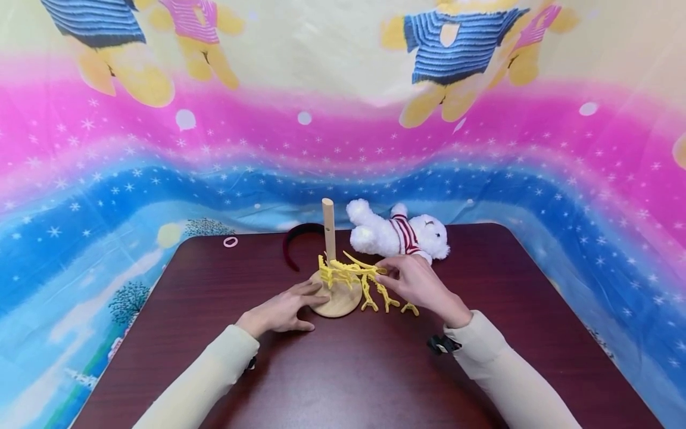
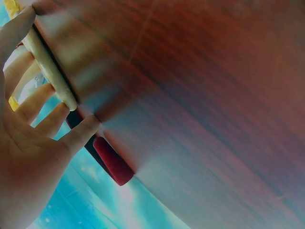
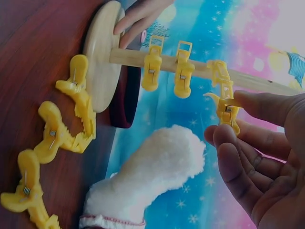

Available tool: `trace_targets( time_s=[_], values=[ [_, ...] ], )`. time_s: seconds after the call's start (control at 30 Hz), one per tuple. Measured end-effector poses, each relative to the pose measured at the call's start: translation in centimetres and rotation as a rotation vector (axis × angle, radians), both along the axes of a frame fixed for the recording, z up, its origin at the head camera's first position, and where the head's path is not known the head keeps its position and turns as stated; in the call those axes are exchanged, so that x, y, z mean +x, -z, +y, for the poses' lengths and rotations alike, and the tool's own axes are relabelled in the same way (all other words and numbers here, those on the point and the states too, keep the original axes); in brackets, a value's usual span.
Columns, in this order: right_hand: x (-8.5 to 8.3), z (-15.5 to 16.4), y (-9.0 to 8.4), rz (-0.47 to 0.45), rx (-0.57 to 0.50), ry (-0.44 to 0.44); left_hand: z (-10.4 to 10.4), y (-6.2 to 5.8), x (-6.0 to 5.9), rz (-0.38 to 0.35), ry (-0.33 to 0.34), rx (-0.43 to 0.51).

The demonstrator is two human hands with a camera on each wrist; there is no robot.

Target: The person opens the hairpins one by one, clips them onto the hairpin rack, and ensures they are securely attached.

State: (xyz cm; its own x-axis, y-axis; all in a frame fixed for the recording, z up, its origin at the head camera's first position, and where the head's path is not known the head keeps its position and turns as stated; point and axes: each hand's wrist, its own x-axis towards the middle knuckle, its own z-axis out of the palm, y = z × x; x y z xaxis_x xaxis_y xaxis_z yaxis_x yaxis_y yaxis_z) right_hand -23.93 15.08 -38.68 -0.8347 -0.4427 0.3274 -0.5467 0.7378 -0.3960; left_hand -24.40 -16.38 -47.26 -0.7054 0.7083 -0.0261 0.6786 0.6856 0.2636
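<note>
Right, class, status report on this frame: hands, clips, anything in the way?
Left hand rests on wooden stand base. Right hand pinches yellow clip by the pole. Plush bear close behind.

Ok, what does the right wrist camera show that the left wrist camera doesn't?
Only the right wrist view shows the yellow clips clamped along the peg, the loose clips lying on the table, the bear's white leg, and the right hand pinching one clip. Only the left wrist view shows the left hand's palm and the long bare tabletop. Both show the wooden base with left fingers on it, and the dark red headband.
</note>
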Motion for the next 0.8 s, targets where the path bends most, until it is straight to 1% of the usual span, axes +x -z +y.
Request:
trace_targets(
  time_s=[0.17, 0.37, 0.57, 0.8],
  values=[
    [-0.4, -1.0, -0.1, -0.003, 0.005, -0.013, 0.0, 0.1, -0.1, 0.001, 0.001, -0.002],
    [-0.9, -2.1, 0.0, 0.041, 0.013, -0.02, -0.1, 0.2, -0.2, 0.012, 0.009, -0.001],
    [-1.3, -3.3, 0.3, 0.039, -0.016, -0.02, -0.1, 0.3, -0.3, 0.002, 0.002, -0.015],
    [-1.6, -4.2, 0.5, 0.058, -0.032, -0.013, -0.1, 0.3, -0.3, -0.007, -0.008, -0.016]
  ],
)
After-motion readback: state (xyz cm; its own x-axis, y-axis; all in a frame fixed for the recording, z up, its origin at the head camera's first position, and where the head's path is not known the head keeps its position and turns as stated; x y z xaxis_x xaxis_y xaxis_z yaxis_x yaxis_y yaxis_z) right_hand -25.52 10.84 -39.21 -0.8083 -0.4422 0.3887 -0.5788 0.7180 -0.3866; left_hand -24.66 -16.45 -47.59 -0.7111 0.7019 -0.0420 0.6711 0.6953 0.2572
